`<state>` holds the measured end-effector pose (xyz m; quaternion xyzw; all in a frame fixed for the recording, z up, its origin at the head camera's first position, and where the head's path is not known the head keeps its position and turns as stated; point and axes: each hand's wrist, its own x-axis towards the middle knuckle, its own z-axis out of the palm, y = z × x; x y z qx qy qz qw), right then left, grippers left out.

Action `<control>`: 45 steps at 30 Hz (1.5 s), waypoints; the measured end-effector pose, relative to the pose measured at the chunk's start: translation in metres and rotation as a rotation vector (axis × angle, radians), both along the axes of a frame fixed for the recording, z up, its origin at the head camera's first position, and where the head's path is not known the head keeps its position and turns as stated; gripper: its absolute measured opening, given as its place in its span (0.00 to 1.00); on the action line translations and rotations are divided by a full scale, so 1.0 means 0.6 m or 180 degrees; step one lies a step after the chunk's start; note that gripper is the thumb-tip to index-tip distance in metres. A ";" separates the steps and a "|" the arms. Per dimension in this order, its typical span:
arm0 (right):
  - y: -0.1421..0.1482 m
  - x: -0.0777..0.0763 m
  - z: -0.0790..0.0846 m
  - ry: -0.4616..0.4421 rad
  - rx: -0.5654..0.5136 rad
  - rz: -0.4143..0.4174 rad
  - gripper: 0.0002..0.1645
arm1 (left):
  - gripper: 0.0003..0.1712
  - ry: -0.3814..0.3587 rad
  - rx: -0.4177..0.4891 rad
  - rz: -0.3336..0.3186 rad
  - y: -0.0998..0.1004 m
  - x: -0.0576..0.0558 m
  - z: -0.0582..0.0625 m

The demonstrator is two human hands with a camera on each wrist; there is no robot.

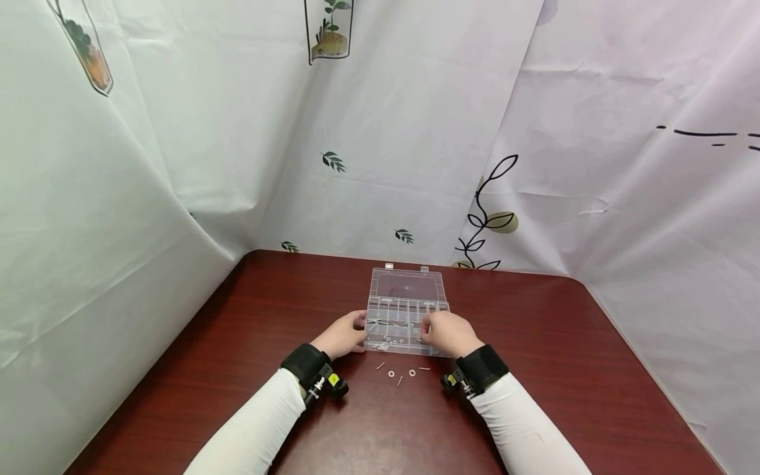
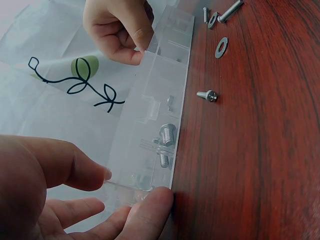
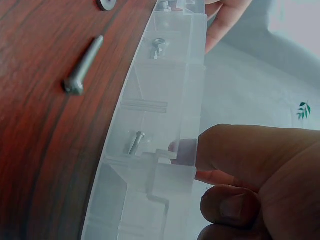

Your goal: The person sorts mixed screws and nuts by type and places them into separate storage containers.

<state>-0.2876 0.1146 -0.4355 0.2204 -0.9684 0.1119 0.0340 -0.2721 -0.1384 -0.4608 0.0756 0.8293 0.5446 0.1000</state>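
Note:
A clear plastic compartment box (image 1: 404, 349) lies on the table with its lid (image 1: 407, 285) folded back, away from me. My left hand (image 1: 341, 335) grips the box's left end, thumb at the upper edge and a finger by the lower front corner. Over the right part, my right hand (image 1: 450, 332) reaches fingertips into a compartment. Whether they pinch anything is hidden behind the wall. A screw (image 3: 136, 142) shows through the plastic below them. More screws (image 2: 167, 134) and washers sit in other compartments.
In front of the box, three screws (image 1: 400, 380) and two washers (image 1: 391, 374) lie loose on the reddish-brown table (image 1: 594, 369). A white printed curtain (image 1: 380, 198) hangs behind the table and along both sides.

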 end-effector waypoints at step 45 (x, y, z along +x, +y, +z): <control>0.008 0.080 -0.003 -0.0048 0.0373 0.0523 0.11 | 0.35 -0.0020 -0.0015 0.0007 0.000 0.000 0.000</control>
